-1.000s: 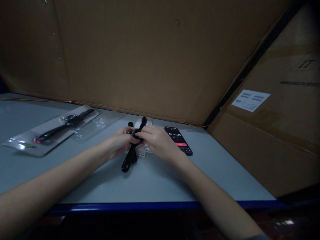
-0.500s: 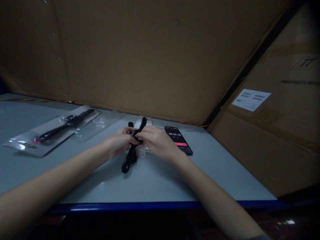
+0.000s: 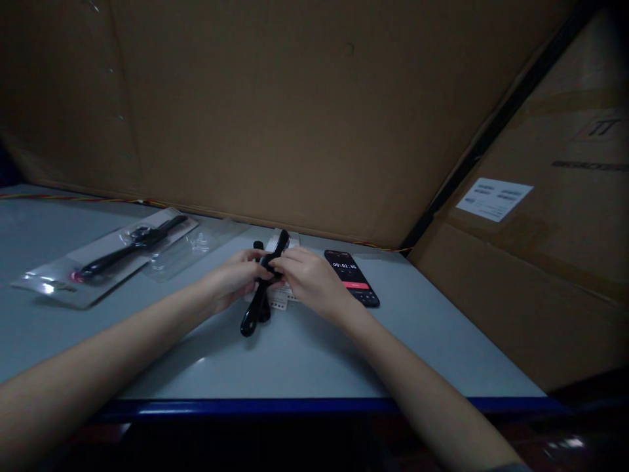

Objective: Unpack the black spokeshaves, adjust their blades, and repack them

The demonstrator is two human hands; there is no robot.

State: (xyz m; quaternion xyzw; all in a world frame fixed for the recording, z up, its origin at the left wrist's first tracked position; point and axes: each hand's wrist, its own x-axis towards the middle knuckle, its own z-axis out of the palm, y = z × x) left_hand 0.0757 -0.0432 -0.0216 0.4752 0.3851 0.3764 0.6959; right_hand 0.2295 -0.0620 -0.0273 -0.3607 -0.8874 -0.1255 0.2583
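A long glossy black bar-shaped tool with rounded ends point(image 3: 252, 314) slants over the table, its near end toward me. My left hand point(image 3: 236, 278) grips its middle from the left, thumb on top. From the right, my right hand point(image 3: 312, 278) pinches the same middle part with bent fingers. Exactly what lies under the fingertips is hidden. Beneath the tool a second dark piece point(image 3: 265, 311) shows, with a round black end above my left fingers; I cannot tell whether the two are joined. White printed cards point(image 3: 278, 301) lie under the hands.
A similar black tool in a clear-fronted pack point(image 3: 122, 259) lies at left, beside an empty-looking clear plastic shell point(image 3: 189, 252). Right of my hands lies a phone point(image 3: 352, 278) showing a timer. Cardboard walls point(image 3: 275, 131) enclose the back and right. A blue edge point(image 3: 255, 408) borders the table point(image 3: 295, 367).
The near end of the black tool has shifted very slightly up and right in view. Both hands keep their hold; the whole view has moved a little.
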